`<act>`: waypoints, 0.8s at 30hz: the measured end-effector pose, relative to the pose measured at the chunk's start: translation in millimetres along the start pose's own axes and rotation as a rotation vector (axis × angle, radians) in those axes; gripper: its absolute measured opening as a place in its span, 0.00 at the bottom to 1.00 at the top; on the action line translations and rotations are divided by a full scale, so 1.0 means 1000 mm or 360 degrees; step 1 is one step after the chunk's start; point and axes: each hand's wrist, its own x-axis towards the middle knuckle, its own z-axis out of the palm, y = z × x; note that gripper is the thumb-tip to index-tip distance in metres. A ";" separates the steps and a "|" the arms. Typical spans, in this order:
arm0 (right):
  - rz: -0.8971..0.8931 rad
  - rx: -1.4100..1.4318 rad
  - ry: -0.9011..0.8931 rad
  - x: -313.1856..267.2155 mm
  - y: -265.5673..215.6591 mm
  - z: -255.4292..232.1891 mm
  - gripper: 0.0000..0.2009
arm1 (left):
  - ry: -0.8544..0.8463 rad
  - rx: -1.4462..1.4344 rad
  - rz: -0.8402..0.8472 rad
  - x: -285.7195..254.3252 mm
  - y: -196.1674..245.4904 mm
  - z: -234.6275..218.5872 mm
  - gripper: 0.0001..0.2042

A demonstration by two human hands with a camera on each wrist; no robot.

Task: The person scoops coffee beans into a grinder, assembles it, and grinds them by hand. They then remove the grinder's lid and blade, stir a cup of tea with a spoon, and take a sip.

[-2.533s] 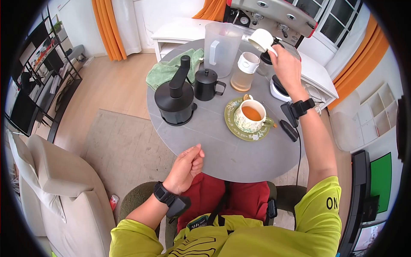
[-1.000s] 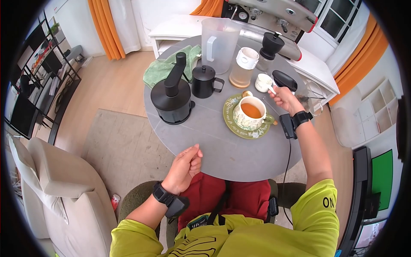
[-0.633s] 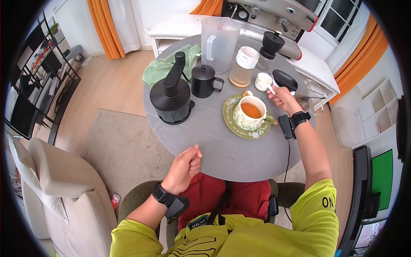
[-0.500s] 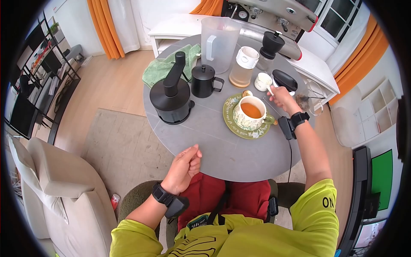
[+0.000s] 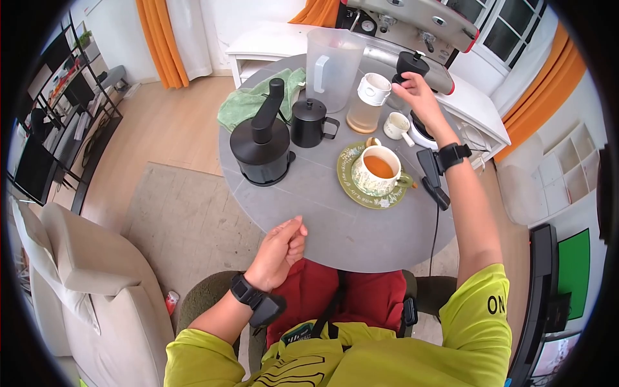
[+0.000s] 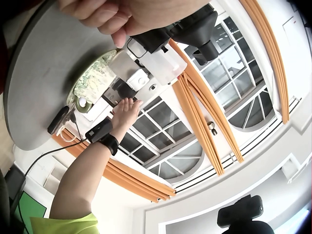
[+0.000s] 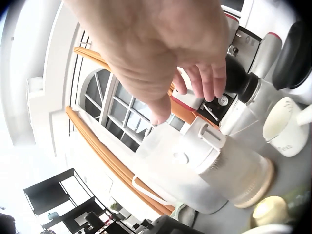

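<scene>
My right hand (image 5: 412, 89) hovers with relaxed fingers and holds nothing, just beside the black knob-topped grinder (image 5: 411, 63) at the table's far side. In the right wrist view my right hand's fingers (image 7: 207, 80) hang straight above the white-lidded glass jar (image 7: 214, 156) and near the grinder (image 7: 240, 79). The small white cup (image 5: 395, 124) stands on the table below that hand, untouched. A floral teacup of amber tea (image 5: 377, 170) sits on a green saucer (image 5: 351, 190). My left hand (image 5: 282, 248) rests loosely curled at the near table edge, holding nothing.
On the round grey table (image 5: 335, 226) stand a large black appliance with a lever (image 5: 261, 145), a small black kettle (image 5: 309, 122), a clear pitcher (image 5: 332, 61) and a green cloth (image 5: 251, 106). An espresso machine (image 5: 419, 16) stands behind. A beige sofa (image 5: 90, 284) is at left.
My right hand set the small white cup down on the table, let go of its handle, and rose toward the black grinder. My left hand stayed put.
</scene>
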 end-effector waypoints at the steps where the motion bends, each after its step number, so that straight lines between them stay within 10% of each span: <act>1: 0.0039 -0.0058 -0.0093 0.004 -0.005 0.005 0.33 | 0.0001 0.0000 0.0005 -0.001 0.001 0.001 0.13; 6: 0.0114 -0.0195 -0.0477 0.018 -0.018 0.026 0.44 | -0.0020 -0.0006 0.0026 -0.003 0.001 0.003 0.13; 24: -0.0036 -0.0410 -0.0316 0.025 -0.048 0.024 0.44 | -0.0054 0.0018 0.0021 -0.003 -0.001 0.003 0.13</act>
